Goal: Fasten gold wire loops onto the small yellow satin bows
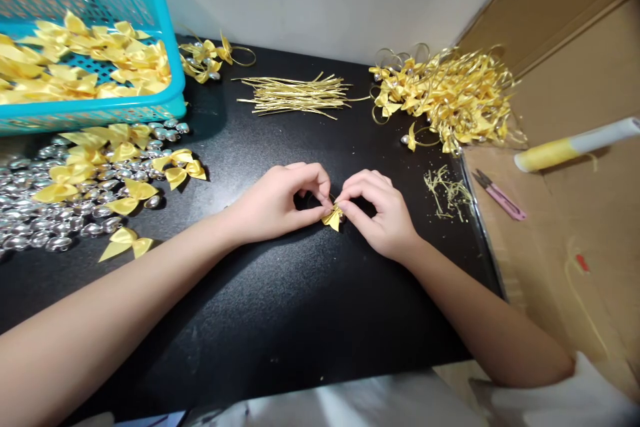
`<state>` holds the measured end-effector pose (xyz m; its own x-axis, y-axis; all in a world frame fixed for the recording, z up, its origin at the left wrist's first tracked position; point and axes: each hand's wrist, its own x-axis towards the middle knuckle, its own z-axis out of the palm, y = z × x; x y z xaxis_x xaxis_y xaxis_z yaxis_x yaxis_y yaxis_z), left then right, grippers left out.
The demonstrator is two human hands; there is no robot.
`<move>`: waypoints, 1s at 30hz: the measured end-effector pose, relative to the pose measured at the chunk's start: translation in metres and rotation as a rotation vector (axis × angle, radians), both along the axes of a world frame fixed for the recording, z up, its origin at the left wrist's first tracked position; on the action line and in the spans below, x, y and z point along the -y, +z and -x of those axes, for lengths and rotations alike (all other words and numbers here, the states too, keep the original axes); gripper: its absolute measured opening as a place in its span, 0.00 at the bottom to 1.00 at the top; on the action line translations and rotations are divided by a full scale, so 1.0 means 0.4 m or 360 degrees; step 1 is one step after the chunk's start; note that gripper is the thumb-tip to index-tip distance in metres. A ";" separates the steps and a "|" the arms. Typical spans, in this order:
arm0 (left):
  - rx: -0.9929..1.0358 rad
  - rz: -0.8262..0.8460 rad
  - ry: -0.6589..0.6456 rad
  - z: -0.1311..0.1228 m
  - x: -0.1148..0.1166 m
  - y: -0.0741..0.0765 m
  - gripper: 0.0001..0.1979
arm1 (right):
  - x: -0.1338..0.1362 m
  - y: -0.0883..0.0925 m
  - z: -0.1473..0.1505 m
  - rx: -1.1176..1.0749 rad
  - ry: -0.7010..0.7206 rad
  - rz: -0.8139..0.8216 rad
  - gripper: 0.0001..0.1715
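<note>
Between my two hands, just above the black table, is a small yellow ribbon bow (332, 218). My left hand (287, 200) pinches it from the left with thumb and forefinger. From the right, my right hand (377, 210) pinches at the bow's upper edge, the fingertips of both hands nearly touching. A thin loop of gold cord seems to rise behind the fingertips, mostly hidden by them. Beyond my hands lies a bundle of cut gold cords (300, 93). To the left, several loose yellow bows (131, 197) rest on and beside a pile of silver beads (65, 223).
A turquoise basket (167, 47) of yellow bows stands at the back left. A heap of looped bow ornaments (445, 93) fills the back right. Cord scraps (447, 192) lie near the table's right edge, with pink thread snips (500, 195) and a yellow-white roll (575, 145) beyond, on cardboard.
</note>
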<state>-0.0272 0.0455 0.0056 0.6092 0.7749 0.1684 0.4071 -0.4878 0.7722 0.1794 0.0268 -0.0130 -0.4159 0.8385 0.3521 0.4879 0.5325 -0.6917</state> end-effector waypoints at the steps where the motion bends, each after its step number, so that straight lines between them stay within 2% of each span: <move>1: -0.0002 0.0007 0.0001 0.000 0.000 0.000 0.04 | 0.000 0.000 0.000 -0.0005 -0.0004 0.0003 0.07; 13: -0.0020 -0.0032 0.0039 -0.009 0.011 -0.014 0.04 | -0.004 0.001 -0.001 -0.0094 0.0008 0.0053 0.08; 18: -0.0060 -0.0060 0.0088 -0.006 0.006 -0.005 0.03 | -0.007 -0.001 -0.004 -0.0229 0.0114 0.0095 0.07; 24: -0.0108 -0.0011 0.0081 0.002 -0.003 0.002 0.05 | -0.006 -0.002 -0.005 -0.0222 0.0120 0.0113 0.07; 30: -0.0070 0.0036 0.0119 -0.012 0.011 0.009 0.06 | -0.007 0.000 -0.005 -0.0234 0.0152 0.0110 0.07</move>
<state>-0.0223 0.0413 0.0091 0.5561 0.8217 0.1248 0.4752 -0.4376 0.7634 0.1815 0.0297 -0.0129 -0.4432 0.8219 0.3580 0.3281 0.5203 -0.7885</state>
